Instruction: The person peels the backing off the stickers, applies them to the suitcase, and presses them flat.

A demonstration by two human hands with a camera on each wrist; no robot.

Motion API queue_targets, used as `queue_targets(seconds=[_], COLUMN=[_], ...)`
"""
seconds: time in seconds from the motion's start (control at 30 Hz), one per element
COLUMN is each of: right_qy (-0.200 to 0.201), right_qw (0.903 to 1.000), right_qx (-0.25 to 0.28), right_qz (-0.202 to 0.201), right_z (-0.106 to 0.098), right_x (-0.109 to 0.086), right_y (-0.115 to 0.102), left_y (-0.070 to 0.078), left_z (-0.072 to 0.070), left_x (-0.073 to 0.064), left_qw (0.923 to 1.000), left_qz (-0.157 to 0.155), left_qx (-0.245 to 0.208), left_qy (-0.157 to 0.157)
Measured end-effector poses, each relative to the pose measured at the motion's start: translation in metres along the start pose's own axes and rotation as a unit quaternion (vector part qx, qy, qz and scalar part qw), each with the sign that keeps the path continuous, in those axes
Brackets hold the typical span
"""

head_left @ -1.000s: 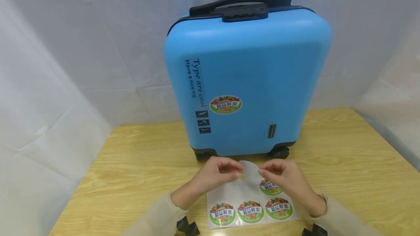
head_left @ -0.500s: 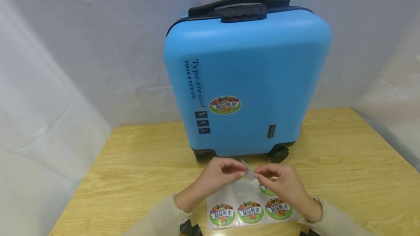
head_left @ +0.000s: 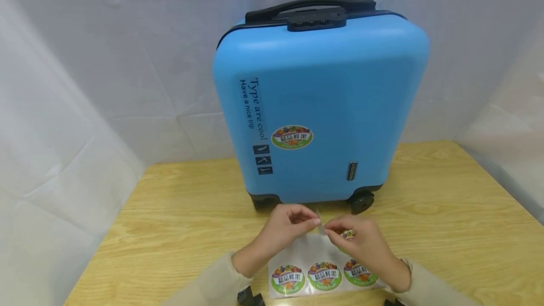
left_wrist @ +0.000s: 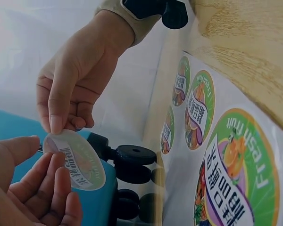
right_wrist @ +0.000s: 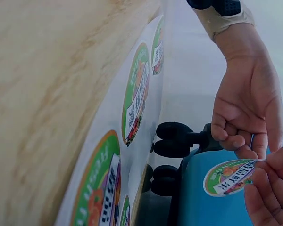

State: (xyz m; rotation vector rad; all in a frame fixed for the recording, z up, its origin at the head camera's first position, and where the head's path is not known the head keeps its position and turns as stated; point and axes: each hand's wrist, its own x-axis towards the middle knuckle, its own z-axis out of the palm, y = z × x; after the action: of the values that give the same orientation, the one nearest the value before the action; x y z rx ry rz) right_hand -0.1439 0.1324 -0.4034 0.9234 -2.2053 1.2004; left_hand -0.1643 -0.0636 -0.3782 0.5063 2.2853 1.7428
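A round, thin sticker is seen nearly edge-on between the hands in the head view. My left hand pinches its left side with thumb and fingertips. From the right, my right hand pinches its lower edge. The left wrist view shows the sticker's pale back with the print faintly showing through; its coloured fruit front appears in the right wrist view. Below the hands lies the sticker sheet, with several fruit stickers on it. One of these is partly covered by my right hand.
A blue suitcase stands upright behind the hands, on black wheels. One fruit sticker is on its front, beside printed lettering. Everything rests on a wooden table, with white cloth around it.
The sticker has turned from showing its pale back to nearly edge-on in the head view. My hands have drawn closer together, the right one shifting left and slightly down.
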Motion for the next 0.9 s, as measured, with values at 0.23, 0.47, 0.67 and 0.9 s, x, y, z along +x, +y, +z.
queue_targets(seconds=[0.23, 0.47, 0.67, 0.9], right_qy=[-0.006, -0.013, -0.016, -0.020], right_qw=[0.9994, 0.9993, 0.9996, 0.9997], right_qx=[-0.003, -0.007, -0.001, 0.010], right_qz=[-0.034, -0.034, -0.023, -0.002], right_z=[-0.0001, -0.0001, 0.0006, 0.0003], right_x=[-0.0001, -0.0004, -0.0011, -0.0014], right_y=[-0.0010, -0.0019, -0.0019, -0.0032], left_y=[-0.0023, -0.0032, -0.0022, -0.0007], left_z=[0.0035, 0.0035, 0.0034, 0.0016], left_x=[0.0008, 0.0009, 0.0005, -0.0019], left_qw=[0.9999, 1.0000, 0.9998, 1.0000], left_qz=[-0.009, -0.003, 0.008, 0.006], left_qx=[0.003, -0.009, -0.018, -0.006], left_qy=[0.012, 0.002, -0.003, -0.001])
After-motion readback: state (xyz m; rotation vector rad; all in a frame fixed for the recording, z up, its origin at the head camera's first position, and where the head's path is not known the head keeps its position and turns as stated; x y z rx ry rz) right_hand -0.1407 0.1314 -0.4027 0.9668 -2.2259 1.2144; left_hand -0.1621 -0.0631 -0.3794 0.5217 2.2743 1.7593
